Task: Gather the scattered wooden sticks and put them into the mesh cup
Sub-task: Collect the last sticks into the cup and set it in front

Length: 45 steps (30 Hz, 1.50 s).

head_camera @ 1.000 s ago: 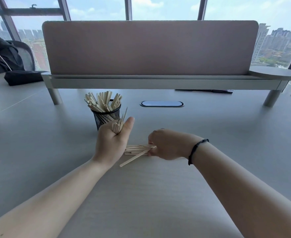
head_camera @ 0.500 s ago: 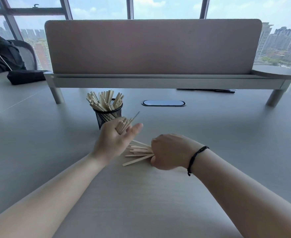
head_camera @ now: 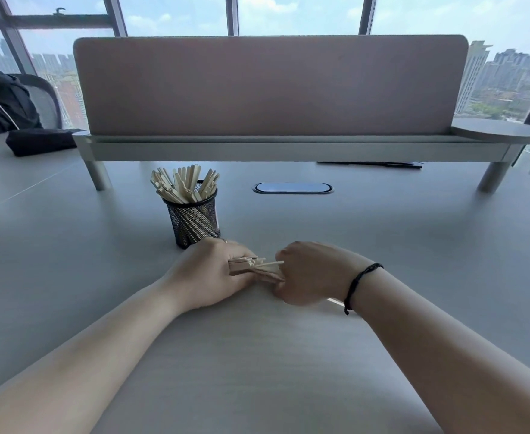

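Two hands meet low over the grey desk (head_camera: 257, 355), in front of a desk divider screen (head_camera: 270, 86) on its raised shelf (head_camera: 288, 148), with an oval cable port (head_camera: 292, 188) set into the desk beyond them. Half a second ago the left hand was raised, palm partly open, with a small sheaf of sticks in it, while the right hand pressed on loose sticks lying on the desk; now the left hand (head_camera: 207, 274) has dropped to the desk surface and closed, and the right hand (head_camera: 310, 272), wearing a black wrist cord (head_camera: 359, 283), has drawn in until the two nearly touch. The loose sticks no longer show fanned on the desk, which suggests the last of them are being merged into one bundle, so the gathering step appears close to done and only the transfer remains. The black mesh cup (head_camera: 195, 222), already crowded with upright sticks, stands just beyond and slightly left of the left hand's knuckles. The bundle of wooden sticks (head_camera: 256, 269) lies horizontally between the hands, one end clamped in the left fist and the other pinched by the curled right fingers (head_camera: 281, 278); one thin stick juts toward the right hand.
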Tool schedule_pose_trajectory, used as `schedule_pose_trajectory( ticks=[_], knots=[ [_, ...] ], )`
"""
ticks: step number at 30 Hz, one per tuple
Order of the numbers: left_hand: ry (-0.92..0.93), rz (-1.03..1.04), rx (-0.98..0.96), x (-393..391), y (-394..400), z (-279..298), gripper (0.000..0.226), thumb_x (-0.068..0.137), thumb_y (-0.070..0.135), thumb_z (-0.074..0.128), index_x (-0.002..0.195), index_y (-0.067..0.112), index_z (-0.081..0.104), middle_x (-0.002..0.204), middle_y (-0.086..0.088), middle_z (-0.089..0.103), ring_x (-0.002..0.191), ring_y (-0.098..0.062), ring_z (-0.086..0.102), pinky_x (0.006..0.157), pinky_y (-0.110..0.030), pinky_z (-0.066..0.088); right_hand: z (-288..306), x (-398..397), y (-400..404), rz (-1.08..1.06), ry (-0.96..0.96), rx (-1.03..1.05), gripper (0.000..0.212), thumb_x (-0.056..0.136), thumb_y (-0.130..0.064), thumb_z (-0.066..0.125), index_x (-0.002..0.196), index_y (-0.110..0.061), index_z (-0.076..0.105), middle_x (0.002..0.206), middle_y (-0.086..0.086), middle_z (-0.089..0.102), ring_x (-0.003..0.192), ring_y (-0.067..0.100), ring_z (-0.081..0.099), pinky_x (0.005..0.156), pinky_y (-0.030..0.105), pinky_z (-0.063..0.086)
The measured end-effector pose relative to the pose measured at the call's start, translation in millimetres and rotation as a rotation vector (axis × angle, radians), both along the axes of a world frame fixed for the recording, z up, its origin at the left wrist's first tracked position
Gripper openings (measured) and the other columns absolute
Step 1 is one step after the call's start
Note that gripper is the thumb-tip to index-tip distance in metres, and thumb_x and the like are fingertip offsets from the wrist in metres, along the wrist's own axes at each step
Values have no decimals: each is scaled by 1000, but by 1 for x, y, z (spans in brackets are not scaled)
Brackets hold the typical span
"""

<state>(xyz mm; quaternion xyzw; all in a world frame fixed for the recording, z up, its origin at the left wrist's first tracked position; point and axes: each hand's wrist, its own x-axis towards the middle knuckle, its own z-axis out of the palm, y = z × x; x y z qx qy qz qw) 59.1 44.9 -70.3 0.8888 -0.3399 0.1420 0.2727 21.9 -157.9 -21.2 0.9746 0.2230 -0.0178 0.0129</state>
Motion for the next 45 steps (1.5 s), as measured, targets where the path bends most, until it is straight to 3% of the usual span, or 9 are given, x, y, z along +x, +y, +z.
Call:
schedule_pose_trajectory(
  ticks=[9,12,15,21,27,33,39,42,45],
  knots=[
    [-84,-73,-96,-11,-23,2,24,91,25,63,68,26,57,52,12,40,53,5,43,52,-21,30,-4,4,3,7,-32,155,23,89,-36,53,86,-14,52,81,2,58,70,31,52,54,33,31],
    [-81,-48,-121,-10,-26,-1,27,88,20,64,64,25,53,54,6,43,51,-10,46,49,-34,37,-5,4,5,31,-8,146,17,89,-29,53,78,-17,49,83,0,58,81,34,61,59,30,32],
    [-26,-76,-205,-12,-24,-2,6,86,26,73,81,22,73,64,8,64,60,-8,62,55,-30,47,-5,5,6,79,-31,67,15,92,-27,50,81,-18,53,94,5,65,91,31,63,64,28,33],
    [-32,100,-420,-11,-18,6,59,58,55,88,102,16,77,93,16,76,76,18,61,73,-10,46,-10,2,4,9,-42,40,9,94,-24,46,92,-16,50,107,9,67,96,33,65,68,31,37],
    [-49,247,-807,-13,-14,22,66,86,69,57,74,6,69,54,-5,58,51,-21,51,57,-37,39,-9,11,-7,-54,-150,219,10,94,-20,41,87,-14,38,69,-1,40,62,33,42,49,35,21],
    [235,277,-1057,-10,-18,23,51,90,42,62,53,15,39,44,8,34,38,-12,27,47,-22,24,16,22,-16,-117,-122,777,9,90,-15,49,83,-10,50,62,-4,55,54,21,46,51,32,35],
    [431,126,-1046,-15,-29,19,56,86,38,68,61,16,22,51,0,22,43,-15,17,49,-29,14,43,18,-18,-153,-38,1633,36,94,-30,67,63,-14,58,44,4,33,37,19,26,44,27,29],
    [432,109,-1025,-20,-34,18,54,87,35,67,61,17,24,49,0,25,42,-16,20,49,-34,17,34,19,-13,-183,-45,1786,52,95,-37,65,53,-18,40,45,1,30,38,19,26,44,30,30],
    [377,127,-988,-19,-32,18,51,88,33,67,53,18,32,44,-4,29,39,-20,27,49,-30,26,21,18,-6,-230,1,1777,54,93,-37,68,44,-23,48,46,-1,33,38,18,29,46,29,32]
  ],
)
